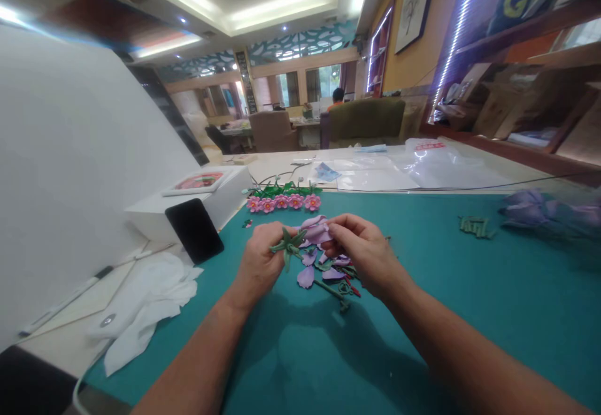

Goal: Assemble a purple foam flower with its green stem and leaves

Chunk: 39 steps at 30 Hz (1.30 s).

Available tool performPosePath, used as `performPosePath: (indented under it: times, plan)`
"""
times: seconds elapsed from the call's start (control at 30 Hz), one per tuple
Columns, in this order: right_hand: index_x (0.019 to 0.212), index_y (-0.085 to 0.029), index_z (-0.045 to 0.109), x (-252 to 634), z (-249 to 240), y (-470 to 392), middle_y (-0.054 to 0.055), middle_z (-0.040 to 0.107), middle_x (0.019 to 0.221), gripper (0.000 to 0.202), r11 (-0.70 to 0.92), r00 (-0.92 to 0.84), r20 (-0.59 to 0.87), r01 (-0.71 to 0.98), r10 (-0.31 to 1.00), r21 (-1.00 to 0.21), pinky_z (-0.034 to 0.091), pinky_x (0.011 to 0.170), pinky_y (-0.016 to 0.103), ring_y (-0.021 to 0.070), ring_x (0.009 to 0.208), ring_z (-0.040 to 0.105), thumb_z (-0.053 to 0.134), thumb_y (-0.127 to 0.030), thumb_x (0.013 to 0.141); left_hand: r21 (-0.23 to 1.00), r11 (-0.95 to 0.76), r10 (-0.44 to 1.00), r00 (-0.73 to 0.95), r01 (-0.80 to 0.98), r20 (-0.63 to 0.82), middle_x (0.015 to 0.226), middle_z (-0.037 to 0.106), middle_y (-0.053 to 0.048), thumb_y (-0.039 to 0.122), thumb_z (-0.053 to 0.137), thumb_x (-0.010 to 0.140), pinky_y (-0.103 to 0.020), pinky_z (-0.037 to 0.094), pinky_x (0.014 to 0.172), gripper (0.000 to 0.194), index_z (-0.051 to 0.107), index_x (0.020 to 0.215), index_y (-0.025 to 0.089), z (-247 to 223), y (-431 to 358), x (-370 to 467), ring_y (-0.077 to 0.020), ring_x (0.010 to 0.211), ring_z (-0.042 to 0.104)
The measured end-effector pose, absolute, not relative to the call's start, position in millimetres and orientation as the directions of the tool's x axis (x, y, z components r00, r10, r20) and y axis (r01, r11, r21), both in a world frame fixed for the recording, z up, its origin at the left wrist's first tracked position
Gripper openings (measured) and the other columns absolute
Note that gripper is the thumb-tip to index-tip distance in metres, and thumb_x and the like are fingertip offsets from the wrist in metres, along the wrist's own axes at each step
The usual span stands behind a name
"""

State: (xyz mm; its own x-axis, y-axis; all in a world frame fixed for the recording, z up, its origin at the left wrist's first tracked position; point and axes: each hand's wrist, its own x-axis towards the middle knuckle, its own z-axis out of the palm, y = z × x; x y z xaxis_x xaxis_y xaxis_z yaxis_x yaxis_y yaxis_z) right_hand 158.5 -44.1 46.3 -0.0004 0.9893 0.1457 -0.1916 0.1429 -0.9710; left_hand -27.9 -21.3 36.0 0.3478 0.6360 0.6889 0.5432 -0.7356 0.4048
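Note:
My left hand [263, 253] is closed around a purple flower [315, 230] at its base, where green star-shaped sepals [288, 247] stick out toward me. The fingers of my right hand [359, 246] pinch the flower's petals from the right side. Below and between the hands, loose purple petals [305, 277], green stems [331, 290] and small red pieces lie in a pile on the green mat [291, 352]. Part of this pile is hidden behind my right hand.
Pink flowers [282, 201] lie in a row beyond my hands. A black phone [194, 231] leans on a white box at left, near a white cloth [145, 302]. Green pieces [476, 226] and blurred purple flowers [530, 207] are at right. A person [337, 97] sits far back.

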Motion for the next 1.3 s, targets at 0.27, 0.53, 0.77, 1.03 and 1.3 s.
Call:
performPosePath:
  times: [0.27, 0.53, 0.77, 1.03, 1.3]
  plan:
    - [0.076, -0.017, 0.063, 159, 47, -46, 0.000, 0.065, 0.063, 0.021, 0.160, 0.005, 0.161, -0.165, 0.987, -0.973, 0.049, 0.054, 0.024, 0.0109, 0.056, 0.060, 0.066, -0.037, 0.072, 0.376, -0.731, 0.637, 0.375, 0.569, 0.673, 0.077, 0.066, -0.003, 0.026, 0.051, 0.088, -0.035, 0.045, 0.079, 0.014, 0.062, 0.081, 0.021, 36, -20, -28, -0.0183, 0.076, 0.059]
    - [0.081, -0.017, 0.064, 161, 49, -45, 0.001, 0.067, 0.068, 0.022, 0.177, -0.020, 0.181, -0.126, 0.983, -0.976, 0.051, 0.056, 0.024, 0.0110, 0.058, 0.061, 0.066, -0.038, 0.074, 0.392, -0.736, 0.637, 0.367, 0.551, 0.678, 0.079, 0.067, -0.003, 0.026, 0.053, 0.087, -0.034, 0.045, 0.079, 0.014, 0.063, 0.080, 0.021, 33, -18, -31, -0.0193, 0.080, 0.060]
    - [0.086, -0.017, 0.065, 215, 40, -11, -0.001, 0.064, 0.061, 0.022, 0.239, 0.264, 0.247, 0.062, 0.932, -0.969, 0.049, 0.059, 0.026, 0.0115, 0.056, 0.059, 0.059, -0.035, 0.075, 0.485, -0.653, 0.710, 0.246, 0.582, 0.660, 0.074, 0.066, -0.003, 0.040, 0.052, 0.088, -0.027, 0.045, 0.066, 0.027, 0.066, 0.079, 0.019, 38, -17, -31, -0.0178, 0.071, 0.060]
    - [0.084, -0.019, 0.069, 262, 2, 23, 0.002, 0.069, 0.070, 0.020, 0.084, 0.332, 0.327, 0.577, 0.885, -0.812, 0.047, 0.067, 0.030, 0.0178, 0.070, 0.063, 0.051, -0.019, 0.074, 0.533, -0.590, 0.750, 0.167, 0.607, 0.640, 0.074, 0.066, -0.002, 0.047, 0.051, 0.086, -0.027, 0.048, 0.067, 0.032, 0.065, 0.078, 0.019, 44, -20, -30, -0.0177, 0.070, 0.060]
    - [0.092, -0.022, 0.073, 232, -8, 17, 0.006, 0.073, 0.095, 0.023, 0.264, -0.023, 0.420, 0.807, 0.907, -0.527, 0.046, 0.082, 0.032, 0.0209, 0.090, 0.064, 0.051, -0.020, 0.085, 0.481, -0.633, 0.718, 0.227, 0.607, 0.658, 0.077, 0.067, -0.001, 0.039, 0.049, 0.087, -0.025, 0.047, 0.065, 0.027, 0.065, 0.078, 0.020, 41, -17, -30, -0.0168, 0.072, 0.061]
